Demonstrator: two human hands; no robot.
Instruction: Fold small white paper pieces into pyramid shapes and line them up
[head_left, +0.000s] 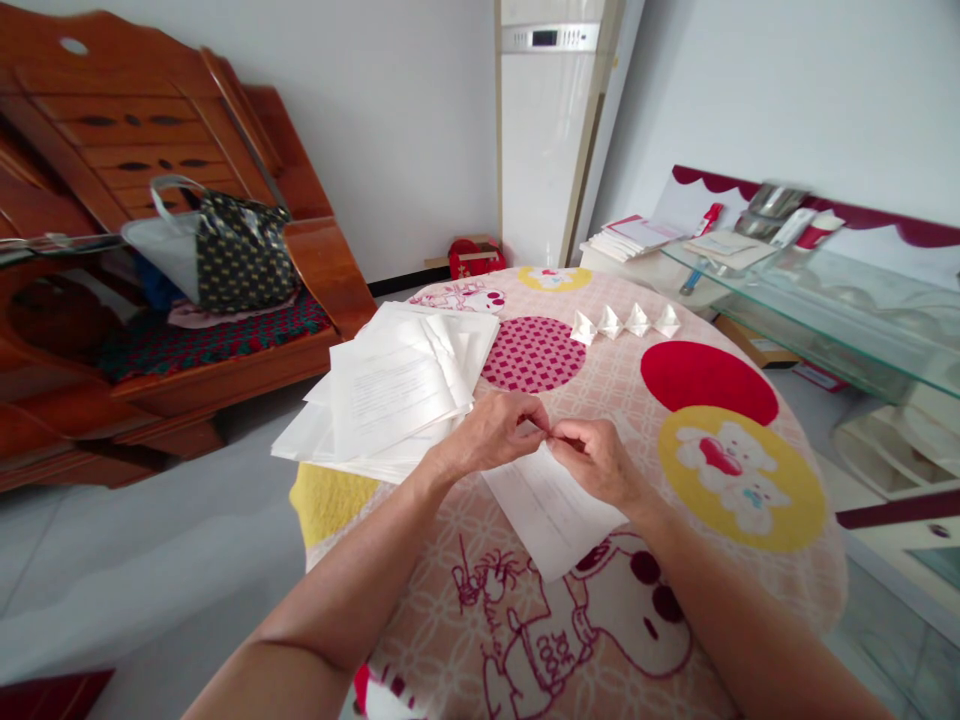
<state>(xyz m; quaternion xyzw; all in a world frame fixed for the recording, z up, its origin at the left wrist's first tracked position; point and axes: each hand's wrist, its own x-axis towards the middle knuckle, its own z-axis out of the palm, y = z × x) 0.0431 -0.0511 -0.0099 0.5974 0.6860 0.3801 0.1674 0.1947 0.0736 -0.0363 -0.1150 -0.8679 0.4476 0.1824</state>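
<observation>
On the table [622,385], I see the paper sheet [561,515] extending nearward from the left hand [496,430] and right hand [600,455], which pinch its far end. I can't make out the bag's [246,252] contents.

Your left hand [495,430] and right hand [600,460] meet, fingertips pinching the far end of a sheet [559,515] on the tablecloth [615,380]. A pile of papers [386,405] lies to your left; four folded paper shapes [610,322] stand in a row beyond your hands.
</observation>
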